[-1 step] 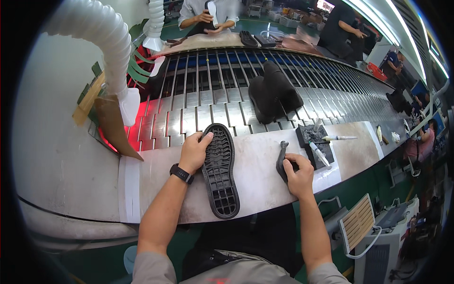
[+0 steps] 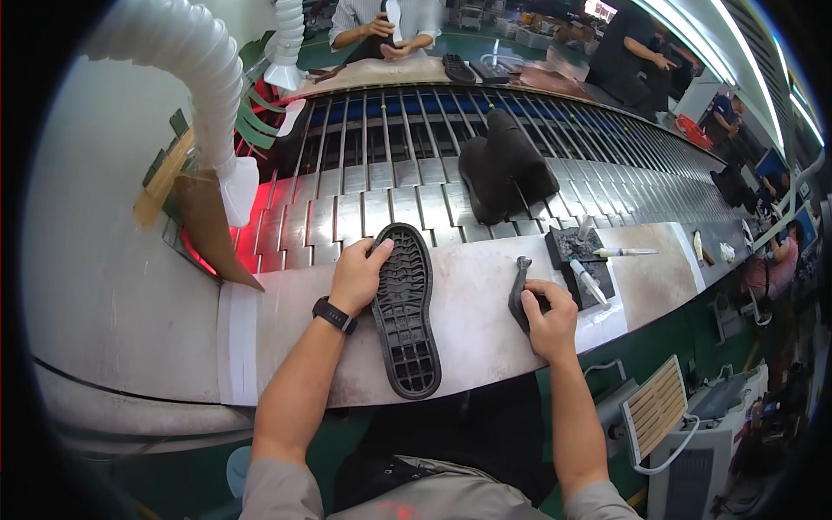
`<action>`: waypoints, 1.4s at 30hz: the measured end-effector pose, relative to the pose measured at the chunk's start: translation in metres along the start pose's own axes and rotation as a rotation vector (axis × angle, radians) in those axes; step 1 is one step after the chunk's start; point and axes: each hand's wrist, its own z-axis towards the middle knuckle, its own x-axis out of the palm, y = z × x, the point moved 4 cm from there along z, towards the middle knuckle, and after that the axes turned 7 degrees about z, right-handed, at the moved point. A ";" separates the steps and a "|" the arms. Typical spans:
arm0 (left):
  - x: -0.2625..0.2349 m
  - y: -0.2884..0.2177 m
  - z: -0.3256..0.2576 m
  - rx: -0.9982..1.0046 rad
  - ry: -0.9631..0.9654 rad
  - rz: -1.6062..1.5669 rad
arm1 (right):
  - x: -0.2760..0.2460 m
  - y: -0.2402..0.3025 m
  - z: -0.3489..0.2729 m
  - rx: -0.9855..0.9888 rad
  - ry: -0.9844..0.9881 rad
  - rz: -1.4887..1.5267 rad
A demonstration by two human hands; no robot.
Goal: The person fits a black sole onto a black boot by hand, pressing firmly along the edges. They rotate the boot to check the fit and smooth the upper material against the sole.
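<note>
a factory hall, seen from above a pale, scuffed workbench (image 2: 485, 338) that runs along a slatted metal conveyor (image 2: 390, 186). a red glow shows under the slats at the left end, beside a brown cardboard piece (image 2: 208, 225) and a white ribbed extraction hose (image 2: 195, 65) that curves down from above.

the black shoe sole (image 2: 406, 308) lies tread-up on the bench, its toe end touching the conveyor's edge and its heel end toward the person. the left hand (image 2: 357, 276) rests on the sole's upper left rim, fingers curled over the edge by the toe, thumb along the side; a black watch (image 2: 334, 315) sits on that wrist.

the right hand (image 2: 548, 319) is closed around a dark tool handle (image 2: 520, 295) that stands nearly upright on the bench, well apart from the sole on its right. just beyond it sits a black tray (image 2: 579, 258) with white brushes or tubes lying across it.

a black shoe upper (image 2: 507, 169) stands on the conveyor behind the sole. across the line, another person in a striped shirt (image 2: 381, 19) holds a pale object in both hands, and other workers stand at the far right.
</note>
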 end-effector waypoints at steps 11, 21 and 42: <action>-0.009 -0.031 0.007 0.163 -0.182 0.303 | 0.003 0.002 0.003 0.050 0.045 -0.005; -0.084 -0.004 0.256 -0.151 -0.462 0.937 | 0.007 -0.003 0.007 0.015 0.122 -0.048; -0.162 0.027 0.308 -0.183 -0.770 1.349 | 0.005 0.009 0.021 0.001 0.203 -0.059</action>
